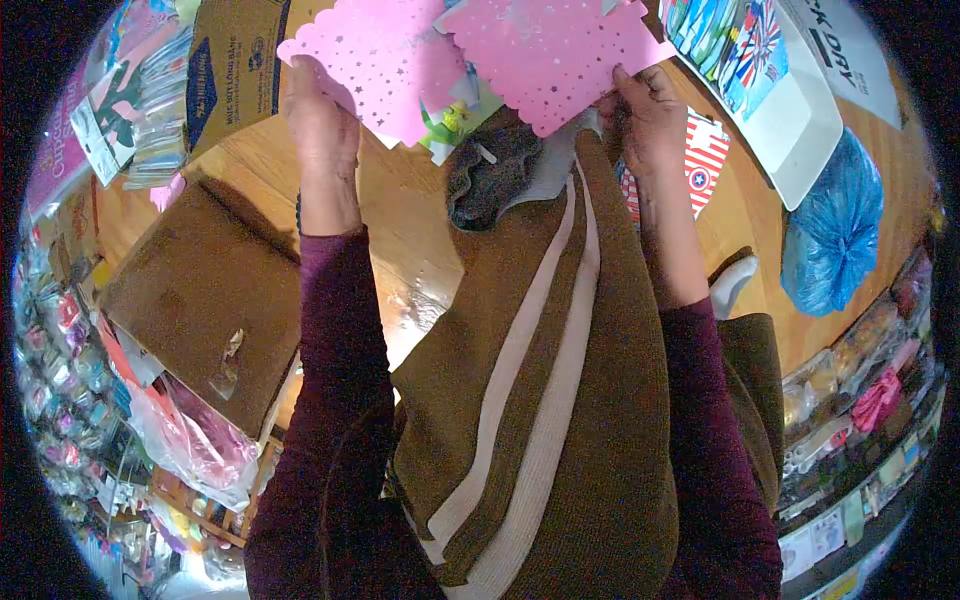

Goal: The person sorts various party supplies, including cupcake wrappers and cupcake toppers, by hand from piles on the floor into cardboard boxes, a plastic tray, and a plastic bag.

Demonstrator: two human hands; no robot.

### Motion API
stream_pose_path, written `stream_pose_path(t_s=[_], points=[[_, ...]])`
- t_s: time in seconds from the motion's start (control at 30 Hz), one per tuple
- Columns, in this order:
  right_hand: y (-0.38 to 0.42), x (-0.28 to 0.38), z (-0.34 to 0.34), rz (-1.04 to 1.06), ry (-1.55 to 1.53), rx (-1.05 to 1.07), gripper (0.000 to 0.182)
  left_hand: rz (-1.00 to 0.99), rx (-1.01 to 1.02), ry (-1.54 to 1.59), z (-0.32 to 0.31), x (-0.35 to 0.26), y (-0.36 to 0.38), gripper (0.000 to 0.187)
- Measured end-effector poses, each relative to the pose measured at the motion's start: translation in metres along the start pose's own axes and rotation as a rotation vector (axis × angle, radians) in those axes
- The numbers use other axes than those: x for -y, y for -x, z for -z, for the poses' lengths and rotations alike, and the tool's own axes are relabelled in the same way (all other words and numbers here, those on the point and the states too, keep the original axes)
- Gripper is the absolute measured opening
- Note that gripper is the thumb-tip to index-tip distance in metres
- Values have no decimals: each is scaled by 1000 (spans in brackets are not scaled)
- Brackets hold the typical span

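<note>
Two pink paper pennants with scalloped edges and star-shaped marks are stretched across the top of the view: the left pennant [380, 60] and the right pennant [555, 65]. My left hand [322, 125] is closed on the outer corner of the left one. With thumb and fingers, my right hand [652, 112] pinches the outer edge of the right one. Just below them lie a black scalloped piece [490, 175] and a green and yellow printed piece [455, 122], partly covered. A red-and-white striped piece with a star emblem [705, 165] lies beside my right wrist.
A brown cardboard box [215, 290] stands at left, with clear plastic bags [190, 445] below it. A printed carton [240, 70] and packets [160, 95] are at upper left. On the right are a white tray [800, 165] of colourful packets and a blue plastic bag [835, 225].
</note>
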State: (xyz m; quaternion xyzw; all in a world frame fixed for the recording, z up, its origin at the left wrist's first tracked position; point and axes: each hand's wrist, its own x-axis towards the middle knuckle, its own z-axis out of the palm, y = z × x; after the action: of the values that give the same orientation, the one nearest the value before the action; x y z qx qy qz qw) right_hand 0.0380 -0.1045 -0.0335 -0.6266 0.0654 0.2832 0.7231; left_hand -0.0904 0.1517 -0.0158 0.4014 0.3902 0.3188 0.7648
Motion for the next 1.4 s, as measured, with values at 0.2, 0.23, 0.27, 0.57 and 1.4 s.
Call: stream_pose_path(t_s=[0.2,0.23,0.27,0.57,1.4], points=[[16,24,-15,16,30,132,18,-5,37,61,18,-23,-10,29],[19,29,-21,16,28,134,18,4,15,23,16,-29,-7,30],[23,33,-28,49,-25,162,14,11,-7,-15,14,-35,-4,32],[26,30,-77,594,350,431,15,226,-82,-52,24,-35,7,36],[40,-33,-66,215,515,357,18,398,194,18,11,0,42,31]])
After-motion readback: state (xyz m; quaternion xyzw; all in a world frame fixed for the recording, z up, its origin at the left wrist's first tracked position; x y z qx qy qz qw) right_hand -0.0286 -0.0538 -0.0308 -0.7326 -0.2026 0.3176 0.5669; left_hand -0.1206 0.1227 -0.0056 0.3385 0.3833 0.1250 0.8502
